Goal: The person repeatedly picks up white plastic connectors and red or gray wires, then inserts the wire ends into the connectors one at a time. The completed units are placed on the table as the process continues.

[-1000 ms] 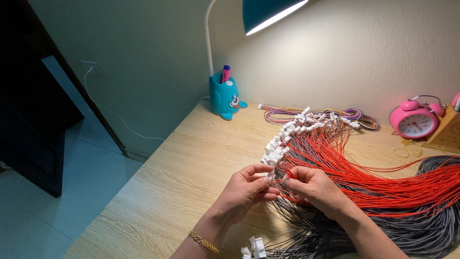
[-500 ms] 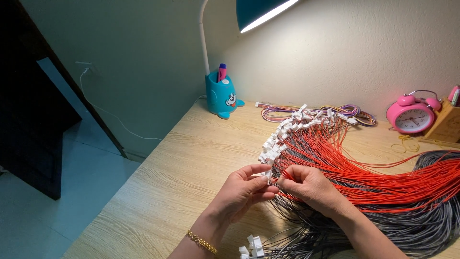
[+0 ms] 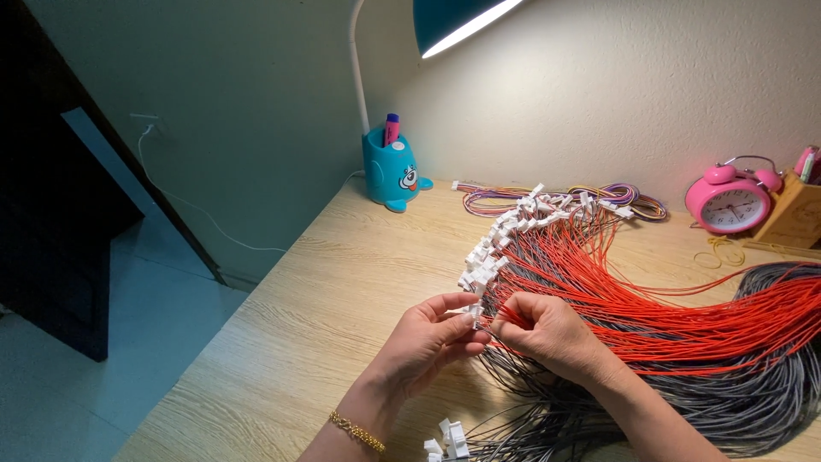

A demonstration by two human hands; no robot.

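While the left hand (image 3: pixel 428 342) pinches a small white connector (image 3: pixel 473 313) between thumb and fingertips, the right hand (image 3: pixel 547 335) is closed on a red wire (image 3: pixel 510 315) right at that plug. Looks to me like the wire end is being seated into the housing, so the next bit needs steady aim into a tiny slot. The connector sits low over the desk (image 3: pixel 282 342), at the near end of a fanned row of white plugs (image 3: pixel 492 257) on red leads, with grey wires (image 3: pixel 735 402) underneath.
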